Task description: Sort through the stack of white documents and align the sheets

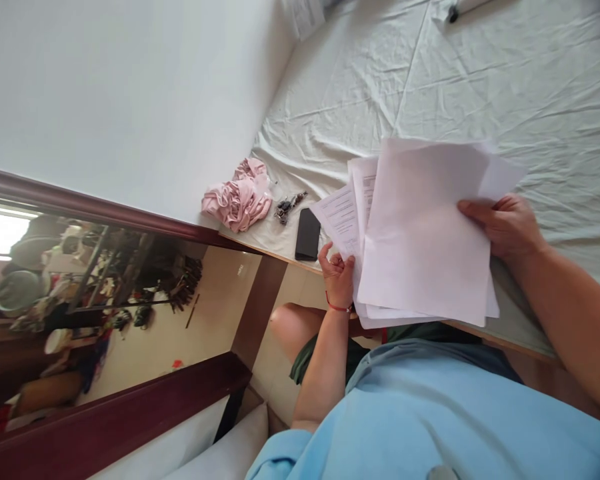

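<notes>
A loose, fanned stack of white paper sheets (425, 227) is held up over the near edge of the bed, in front of my lap. My right hand (510, 223) grips the stack at its right side, thumb on the blank front sheet. At the lower left, my left hand (337, 273) pinches the printed sheets (341, 217) that stick out behind, its thumb on the paper and its index finger raised and bent. The print is too small to read. Just left of these sheets lies a black phone or wallet (307, 235); which, I cannot tell.
A crumpled pink cloth (240, 197) and a bunch of keys (289, 207) lie by the white wall (130, 100). Wrinkled pale sheeting (340, 113) covers the bed. To the left, a doorway with a dark red frame (190, 393) shows a cluttered room with a metal rack (125, 267).
</notes>
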A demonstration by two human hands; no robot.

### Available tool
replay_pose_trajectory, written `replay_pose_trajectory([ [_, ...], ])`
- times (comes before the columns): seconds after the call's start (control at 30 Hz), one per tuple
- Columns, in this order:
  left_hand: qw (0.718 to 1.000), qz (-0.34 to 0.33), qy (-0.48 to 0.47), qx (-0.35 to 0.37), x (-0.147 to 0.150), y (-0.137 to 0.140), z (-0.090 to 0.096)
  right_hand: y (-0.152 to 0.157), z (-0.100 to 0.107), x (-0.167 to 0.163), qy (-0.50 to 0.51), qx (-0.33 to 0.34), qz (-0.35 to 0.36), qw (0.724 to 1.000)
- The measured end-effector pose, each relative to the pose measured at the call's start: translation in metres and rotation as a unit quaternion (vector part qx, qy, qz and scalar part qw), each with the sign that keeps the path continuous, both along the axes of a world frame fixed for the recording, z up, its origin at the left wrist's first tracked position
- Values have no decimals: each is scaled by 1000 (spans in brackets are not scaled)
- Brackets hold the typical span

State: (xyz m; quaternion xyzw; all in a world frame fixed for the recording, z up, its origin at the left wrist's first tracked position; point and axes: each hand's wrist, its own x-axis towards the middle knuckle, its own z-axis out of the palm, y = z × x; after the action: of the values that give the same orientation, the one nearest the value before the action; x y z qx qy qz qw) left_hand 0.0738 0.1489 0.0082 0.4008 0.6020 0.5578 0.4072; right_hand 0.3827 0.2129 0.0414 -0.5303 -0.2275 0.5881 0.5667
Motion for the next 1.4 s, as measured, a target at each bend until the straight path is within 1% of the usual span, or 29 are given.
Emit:
replay_pose_trajectory([
  [0.1, 1000, -4, -21, 10, -1, 0, 0, 1, -1, 1, 16, 1, -19, 1000],
  [0.17, 1000, -17, 1, 19, -3, 0, 0, 2, -3, 1, 22, 10, -16, 1000],
  [0.3, 994, -61, 81, 32, -10, -1, 0, 2, -11, 1, -1, 35, 17, 999],
  [0.43, 991, -63, 109, 35, -11, -1, 2, 2, -17, 2, -68, 40, 68, 995],
  [0.53, 992, -56, 104, 38, -9, -2, 3, 0, -18, 3, -102, 60, 80, 990],
  [0.7, 996, -55, 72, 20, -8, -5, 4, -1, -17, 2, -106, 66, 90, 988],
  [0.97, 992, -72, 94, 36, -10, -4, 3, -2, -16, 0, -141, 86, 117, 979],
  [1.17, 992, -52, 111, 37, -9, -3, 1, -3, -14, 1, -183, 76, 126, 972],
  [1.27, 992, -47, 107, 42, -8, -2, 0, -3, -14, 3, -180, 79, 128, 972],
  [1.4, 995, -47, 83, 29, -9, -1, -1, -4, -14, 3, -159, 84, 142, 974],
])
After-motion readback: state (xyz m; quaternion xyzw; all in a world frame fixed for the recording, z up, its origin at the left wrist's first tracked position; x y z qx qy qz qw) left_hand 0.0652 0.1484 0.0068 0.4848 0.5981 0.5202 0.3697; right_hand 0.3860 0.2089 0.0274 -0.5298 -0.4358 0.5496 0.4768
